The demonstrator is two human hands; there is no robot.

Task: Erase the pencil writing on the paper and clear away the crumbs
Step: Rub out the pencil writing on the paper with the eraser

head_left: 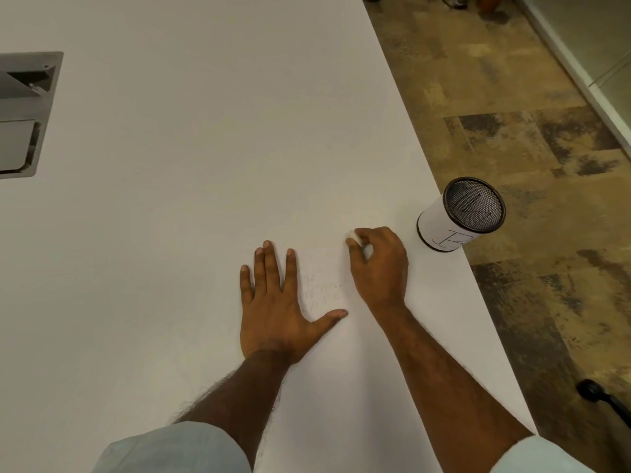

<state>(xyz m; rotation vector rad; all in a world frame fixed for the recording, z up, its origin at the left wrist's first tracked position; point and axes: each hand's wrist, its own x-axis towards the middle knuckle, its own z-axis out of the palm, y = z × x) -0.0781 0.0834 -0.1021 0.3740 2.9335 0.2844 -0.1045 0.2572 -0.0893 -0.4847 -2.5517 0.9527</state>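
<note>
A white sheet of paper lies on the white table, its edges barely distinct from the tabletop. Faint pencil writing in three short lines shows between my hands. My left hand lies flat with fingers spread, pressing the paper just left of the writing. My right hand pinches a small white eraser between thumb and fingertips, just above and right of the writing. I cannot make out any crumbs.
A black mesh cup wrapped in white paper stands near the table's right edge, just right of my right hand. A grey recessed panel sits in the tabletop far left. Patterned floor lies beyond the right edge.
</note>
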